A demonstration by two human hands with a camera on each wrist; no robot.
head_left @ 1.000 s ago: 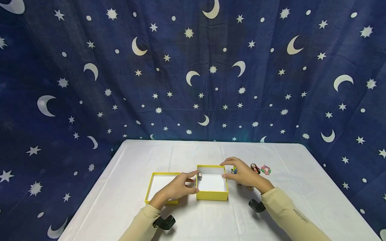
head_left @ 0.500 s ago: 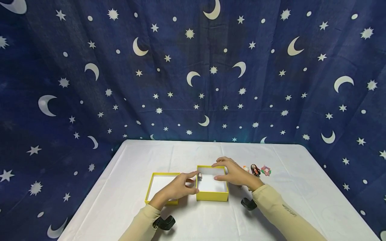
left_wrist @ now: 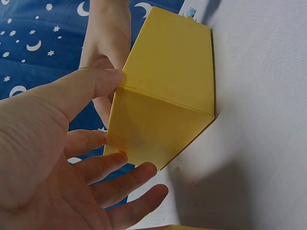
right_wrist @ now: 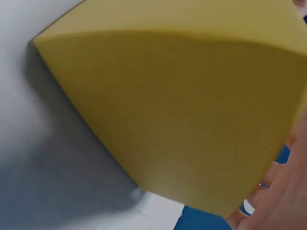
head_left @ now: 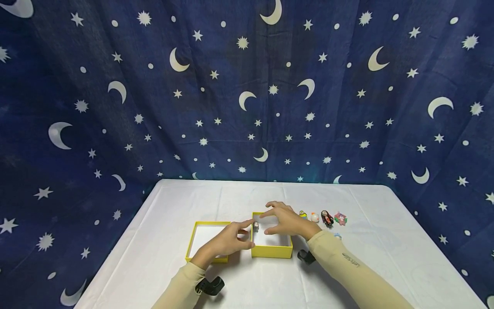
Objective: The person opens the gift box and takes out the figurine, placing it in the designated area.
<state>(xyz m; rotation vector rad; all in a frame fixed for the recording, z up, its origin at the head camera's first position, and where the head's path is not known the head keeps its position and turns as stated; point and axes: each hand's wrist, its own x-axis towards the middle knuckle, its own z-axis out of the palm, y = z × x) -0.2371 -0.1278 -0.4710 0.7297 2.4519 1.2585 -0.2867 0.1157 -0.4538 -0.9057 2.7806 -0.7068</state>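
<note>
A yellow open-topped box (head_left: 271, 252) with a white inside stands mid-table. Inside, near its back left corner, is a small figurine (head_left: 256, 226), too small to identify. My left hand (head_left: 230, 239) is at the box's left side, fingers spread. In the left wrist view its thumb (left_wrist: 108, 81) touches the corner edge and fingertips meet the yellow wall. Over the box's right part reaches my right hand (head_left: 286, 222), thumb and forefinger apart, with no object visible between them. The right wrist view is mostly filled by the yellow box wall (right_wrist: 168, 110), and that hand shows at the edge.
A shallower yellow-rimmed box part (head_left: 208, 222) lies left of the box, partly behind the left hand. To the right are a Minion figurine (head_left: 302, 214), a round white figurine (head_left: 314, 217), a dark-haired doll figurine (head_left: 327, 218), a pink figurine (head_left: 340, 218) and a blue-topped one (head_left: 337, 236).
My right hand has moved left, from the box's right rim to over its inside. Several figurines behind that hand are now uncovered. The left hand and the box have stayed put.
</note>
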